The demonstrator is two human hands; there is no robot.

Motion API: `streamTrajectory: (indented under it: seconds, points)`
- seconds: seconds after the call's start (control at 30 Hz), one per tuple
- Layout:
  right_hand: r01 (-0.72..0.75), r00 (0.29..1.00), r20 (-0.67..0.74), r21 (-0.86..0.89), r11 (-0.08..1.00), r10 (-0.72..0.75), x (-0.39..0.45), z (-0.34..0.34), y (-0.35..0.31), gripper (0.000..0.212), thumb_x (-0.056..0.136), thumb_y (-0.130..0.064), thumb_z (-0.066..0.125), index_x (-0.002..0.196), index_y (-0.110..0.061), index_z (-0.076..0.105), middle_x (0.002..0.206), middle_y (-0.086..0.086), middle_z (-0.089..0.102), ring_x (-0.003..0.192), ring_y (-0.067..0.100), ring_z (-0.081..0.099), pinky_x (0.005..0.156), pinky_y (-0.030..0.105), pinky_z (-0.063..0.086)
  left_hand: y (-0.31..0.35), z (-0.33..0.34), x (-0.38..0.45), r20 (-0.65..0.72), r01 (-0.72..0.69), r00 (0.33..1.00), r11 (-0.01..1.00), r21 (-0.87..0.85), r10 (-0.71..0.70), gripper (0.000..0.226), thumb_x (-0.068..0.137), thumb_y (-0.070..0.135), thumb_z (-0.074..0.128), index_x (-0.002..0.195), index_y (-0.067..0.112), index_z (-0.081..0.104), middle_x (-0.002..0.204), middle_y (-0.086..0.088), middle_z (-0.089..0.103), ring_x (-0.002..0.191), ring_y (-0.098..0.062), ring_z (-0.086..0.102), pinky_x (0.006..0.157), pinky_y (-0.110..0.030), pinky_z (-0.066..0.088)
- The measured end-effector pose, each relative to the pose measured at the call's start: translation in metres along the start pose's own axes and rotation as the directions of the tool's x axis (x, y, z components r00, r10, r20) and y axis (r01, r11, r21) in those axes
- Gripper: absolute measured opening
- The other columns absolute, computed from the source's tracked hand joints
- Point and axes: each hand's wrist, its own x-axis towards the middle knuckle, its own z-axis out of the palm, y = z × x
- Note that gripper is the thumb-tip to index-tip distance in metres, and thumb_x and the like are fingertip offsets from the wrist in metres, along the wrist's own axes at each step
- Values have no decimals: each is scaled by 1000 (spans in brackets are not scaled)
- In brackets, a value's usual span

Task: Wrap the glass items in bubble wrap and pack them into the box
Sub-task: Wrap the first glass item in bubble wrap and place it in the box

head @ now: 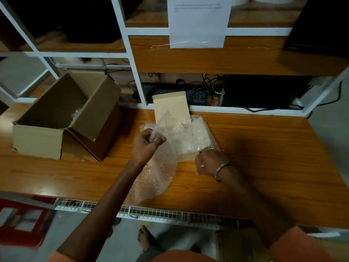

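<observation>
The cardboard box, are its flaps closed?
No, the cardboard box sits open on the table, flaps spread out.

Both bare arms reach forward from orange sleeves; the left hand (145, 142) is raised, fingers pinched together and knuckles up; the right hand (211, 162) sits lower, curled into a loose fist, bangles at its wrist.

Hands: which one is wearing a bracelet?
The right hand: a metal bangle circles its wrist. The left hand, pinching the bubble wrap, has a bare wrist.
</observation>
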Motion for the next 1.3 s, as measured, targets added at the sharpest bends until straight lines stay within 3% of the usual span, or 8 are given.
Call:
streamTrajectory:
  seconds: [0.2, 0.33, 0.47, 0.57, 0.77, 0.93, 1.07, 1.3]
  points:
    - [68, 990, -131, 183, 981, -45, -6, -31, -1, 13, 85, -29, 76, 72, -26, 78, 78, -12, 70, 77, 11, 68, 76, 42, 62, 15, -8, 9, 4, -85, 996, 996, -11, 86, 25, 103, 36, 71, 99, 13, 81, 100, -4, 81, 98, -19, 77, 92, -46, 62]
    - [255, 964, -184, 450, 856, -191, -23, -105, -12, 10, 81, -38, 87, 86, -30, 81, 115, -15, 57, 114, 13, 53, 96, 36, 46, 20, -19, 18, -18, -61, 998, 997, -45, 61, 23, 106, 25, 67, 127, 15, 73, 102, -3, 82, 96, -15, 79, 91, -39, 64]
    - [342, 938, -255, 795, 502, -234, -33, -147, -34, 15, 76, -41, 87, 88, -33, 83, 153, -23, 39, 147, 10, 35, 114, 43, 34, 41, -23, 22, 91, -47, 994, 984, -171, 63, 31, 108, 15, 62, 138, 20, 68, 112, 2, 81, 105, -17, 77, 91, -34, 64]
    - [359, 931, -341, 917, 175, -128, -18, -142, -54, 8, 78, -30, 88, 85, -28, 84, 149, -25, 49, 151, 11, 32, 119, 47, 31, 68, -22, 16, 222, 48, 974, 933, -356, 35, 39, 107, 0, 51, 134, 19, 71, 126, -2, 78, 119, -25, 73, 100, -39, 60]
    - [212, 970, -241, 909, -360, -37, 0, -134, -69, 20, 86, -11, 67, 80, -22, 83, 115, -1, 74, 110, 15, 70, 107, 46, 48, 87, -36, 18, 480, 199, 873, 832, -518, 90, 78, 78, -19, 54, 152, 7, 49, 138, -16, 70, 122, -33, 70, 112, -46, 48]
    - [282, 956, -282, 959, -20, -83, 3, -128, -73, 28, 82, -18, 80, 107, -4, 80, 125, 10, 68, 122, 27, 62, 107, 42, 53, 85, -41, 17, 477, 219, 875, 820, -528, 74, 59, 88, 27, 81, 138, 10, 54, 127, -8, 74, 114, -27, 74, 95, -39, 61]
    - [312, 950, -305, 917, 247, -66, 7, -126, -77, 33, 69, -38, 94, 94, -22, 84, 158, -5, 46, 150, 17, 37, 120, 56, 37, 77, -36, 17, 363, 168, 931, 857, -488, 25, 59, 87, 19, 85, 138, 13, 57, 138, -16, 70, 121, -32, 72, 106, -50, 58]
    - [219, 974, -213, 972, 84, -79, 7, -139, -79, 96, 51, -27, 106, 126, -40, 46, 157, 8, 38, 144, 30, 47, 108, 59, 52, 68, -46, 18, 454, 190, 878, 760, -622, 152, 55, 90, 1, 70, 142, 18, 60, 138, -15, 66, 121, -30, 68, 96, -41, 62]
